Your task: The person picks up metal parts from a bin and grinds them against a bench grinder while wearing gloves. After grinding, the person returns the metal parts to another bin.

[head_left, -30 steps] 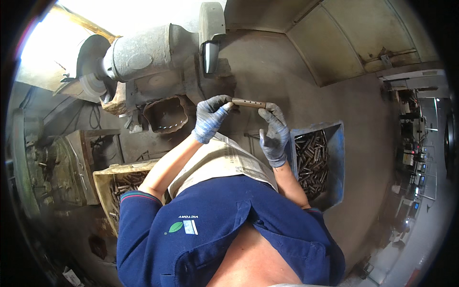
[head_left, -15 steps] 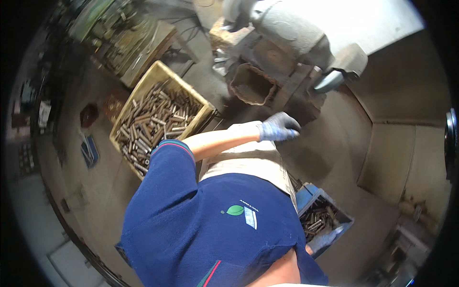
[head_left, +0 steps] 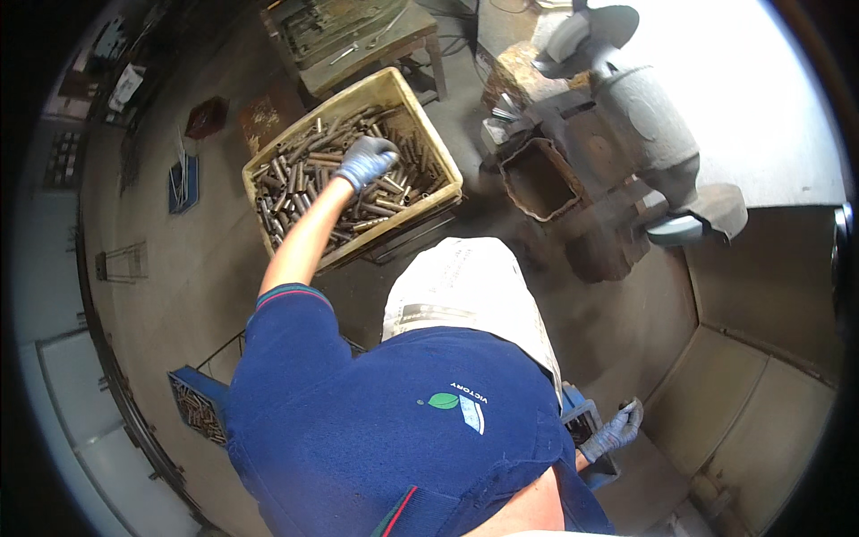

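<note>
My left hand [head_left: 367, 163], in a blue-and-grey work glove, is over the pile of short metal tubes [head_left: 309, 183] in a large yellowish bin [head_left: 447, 190]. Its fingers are bent together; whether a tube is between them is hidden. At the lower right my right hand [head_left: 616, 431], gloved alike, is raised beside a blue crate [head_left: 582, 413]. Those fingers are curled around something small and dark at their tips, too small to name. My body hides much of this crate.
A grinding machine [head_left: 644, 116] with a square, rough-edged opening stands at the upper right. Behind the bin is a worktable [head_left: 358, 54] with tools. A second blue crate [head_left: 201, 380] of metal pieces sits at the left, and a small blue tray [head_left: 183, 183] lies on the floor farther off.
My left hand has swung left from in front of the machine to above the bin. My right hand has come up out of the blue crate. The view has shifted too.
</note>
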`<action>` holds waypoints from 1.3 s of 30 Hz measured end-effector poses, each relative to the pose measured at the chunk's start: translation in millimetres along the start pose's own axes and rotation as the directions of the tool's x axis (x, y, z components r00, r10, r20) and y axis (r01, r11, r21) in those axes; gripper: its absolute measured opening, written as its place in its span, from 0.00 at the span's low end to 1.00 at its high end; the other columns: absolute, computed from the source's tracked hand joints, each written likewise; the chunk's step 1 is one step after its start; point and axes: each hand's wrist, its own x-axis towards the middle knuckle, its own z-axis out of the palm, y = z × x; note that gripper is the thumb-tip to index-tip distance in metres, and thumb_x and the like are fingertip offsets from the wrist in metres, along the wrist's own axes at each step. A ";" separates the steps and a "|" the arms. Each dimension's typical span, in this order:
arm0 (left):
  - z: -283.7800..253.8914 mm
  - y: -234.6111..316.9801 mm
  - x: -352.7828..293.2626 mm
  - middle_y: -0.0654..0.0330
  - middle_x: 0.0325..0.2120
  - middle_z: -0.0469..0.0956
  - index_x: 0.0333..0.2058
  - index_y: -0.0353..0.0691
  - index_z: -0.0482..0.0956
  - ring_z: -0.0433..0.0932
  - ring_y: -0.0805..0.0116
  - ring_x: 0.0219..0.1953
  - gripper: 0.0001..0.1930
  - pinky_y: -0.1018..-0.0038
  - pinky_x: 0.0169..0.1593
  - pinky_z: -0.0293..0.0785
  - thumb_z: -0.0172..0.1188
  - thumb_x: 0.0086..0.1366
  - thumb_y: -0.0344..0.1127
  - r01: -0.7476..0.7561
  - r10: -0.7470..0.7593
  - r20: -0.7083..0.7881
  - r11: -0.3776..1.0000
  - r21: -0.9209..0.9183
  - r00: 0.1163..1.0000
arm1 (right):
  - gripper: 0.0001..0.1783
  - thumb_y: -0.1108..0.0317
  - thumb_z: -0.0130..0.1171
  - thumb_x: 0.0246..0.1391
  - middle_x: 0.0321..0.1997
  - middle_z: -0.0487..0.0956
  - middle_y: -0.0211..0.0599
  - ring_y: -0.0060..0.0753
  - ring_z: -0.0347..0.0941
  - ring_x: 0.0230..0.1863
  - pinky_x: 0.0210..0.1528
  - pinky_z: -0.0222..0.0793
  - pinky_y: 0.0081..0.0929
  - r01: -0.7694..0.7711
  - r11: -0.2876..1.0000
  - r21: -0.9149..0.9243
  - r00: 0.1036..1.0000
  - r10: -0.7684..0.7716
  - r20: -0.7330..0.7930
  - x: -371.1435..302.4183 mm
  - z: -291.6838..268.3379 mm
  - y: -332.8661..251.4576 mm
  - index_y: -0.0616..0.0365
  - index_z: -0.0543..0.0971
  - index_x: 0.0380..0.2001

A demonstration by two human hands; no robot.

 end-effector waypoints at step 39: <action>-42.9 -74.3 -80.9 0.55 0.23 0.79 0.35 0.36 0.79 0.78 0.71 0.23 0.13 0.76 0.29 0.75 0.61 0.51 0.36 0.255 -0.522 -0.197 0.669 -0.698 0.830 | 0.10 0.74 0.54 0.52 0.38 0.78 0.42 0.30 0.74 0.36 0.40 0.73 0.25 0.163 0.955 0.247 0.886 -0.252 0.390 53.1 136.5 -26.8 0.69 0.77 0.36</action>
